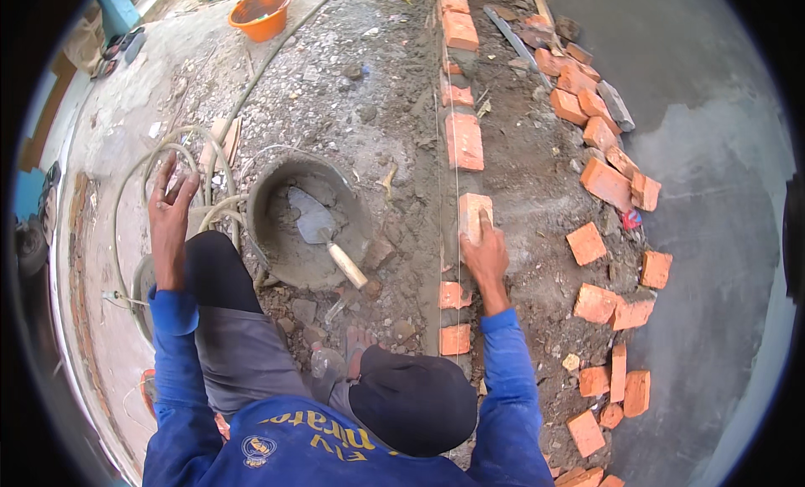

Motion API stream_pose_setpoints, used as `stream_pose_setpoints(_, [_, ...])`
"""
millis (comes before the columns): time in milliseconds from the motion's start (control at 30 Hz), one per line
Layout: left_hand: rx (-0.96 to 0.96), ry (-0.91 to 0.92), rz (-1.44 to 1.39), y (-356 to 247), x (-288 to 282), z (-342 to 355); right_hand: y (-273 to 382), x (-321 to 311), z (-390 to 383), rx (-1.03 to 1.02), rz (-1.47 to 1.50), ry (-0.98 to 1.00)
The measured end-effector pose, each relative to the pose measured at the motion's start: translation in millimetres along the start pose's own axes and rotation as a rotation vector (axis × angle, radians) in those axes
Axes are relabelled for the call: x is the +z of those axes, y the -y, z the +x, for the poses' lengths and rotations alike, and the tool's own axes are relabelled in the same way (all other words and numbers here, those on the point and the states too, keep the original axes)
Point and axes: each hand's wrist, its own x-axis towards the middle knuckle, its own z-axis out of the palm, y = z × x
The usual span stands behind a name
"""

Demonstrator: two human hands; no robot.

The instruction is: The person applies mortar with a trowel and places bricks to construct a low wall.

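My right hand (485, 257) grips an orange brick (472, 208) from its near side, at the mortar strip beside a taut string line (457, 181). Other bricks run along the same string, including a whole brick (464, 141) farther off and a broken piece (454, 296) nearer to me. My left hand (173, 212) is raised on the left with its fingers apart, holding nothing. Between my hands stands a round bucket (260, 197) of wet grey mortar. Inside it a trowel (315, 221) rests, its wooden handle over the rim.
Loose bricks (605, 185) lie scattered along the right, beside a smooth grey cement floor (713, 227). A pale hose (251, 83) coils left of the bucket. An orange basin (260, 15) stands at the far left. A clear plastic bottle (325, 361) lies by my foot.
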Motion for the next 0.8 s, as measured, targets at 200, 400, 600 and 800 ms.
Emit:
stream_pose_setpoints(200, [-0.025, -0.01, 0.075, 16, 1, 6, 14, 23, 37, -0.108, -0.133, -0.006])
stream_pose_setpoints(400, [-0.041, 0.076, 0.03, 7, 26, 5, 18, 24, 32, -0.145, -0.184, 0.018])
stream_pose_setpoints(600, [-0.033, 0.112, -0.01, 5, 35, 7, 18, 29, 33, -0.126, -0.168, 0.015])
stream_pose_setpoints(800, [-0.05, 0.104, -0.018, 26, 20, 7, 20, 29, 37, -0.12, -0.163, 0.027])
